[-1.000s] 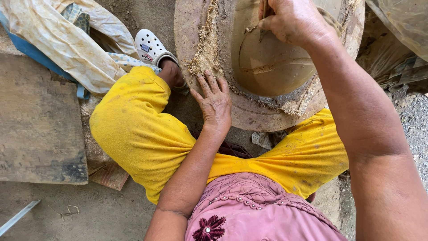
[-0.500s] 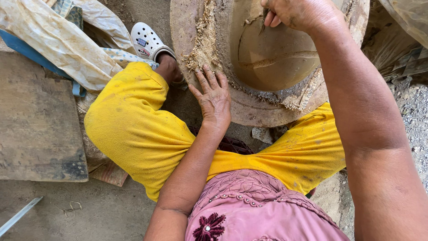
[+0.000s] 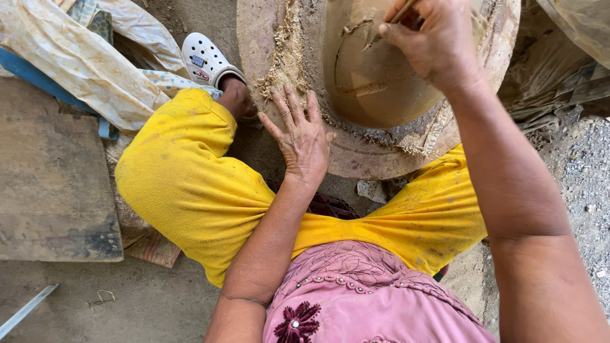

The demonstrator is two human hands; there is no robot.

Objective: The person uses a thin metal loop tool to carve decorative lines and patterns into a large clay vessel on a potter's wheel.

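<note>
While the right hand pinches a thin stick between thumb and fingers, its tip sits inside the wet clay pot. The left hand lies flat and wide open, fingers spread, holding nothing. It rests on the round wheel just beside the pot, right where the pot's foot meets the wheel.

The pot stands in the middle of the wheel, between the person's knees in yellow trousers. Its wall looks soft and already has a ridge and a torn flap inside.

I think the stick could dig too deep and rip that soft wall, if the hand pushes hard or slips. The flat hand could also bump the pot's foot and bend it. Crumbs of dry clay lie heaped on the wheel next to the fingers. They could get knocked into the pot. A white shoe sits close to the wheel's edge and could jog it.
</note>
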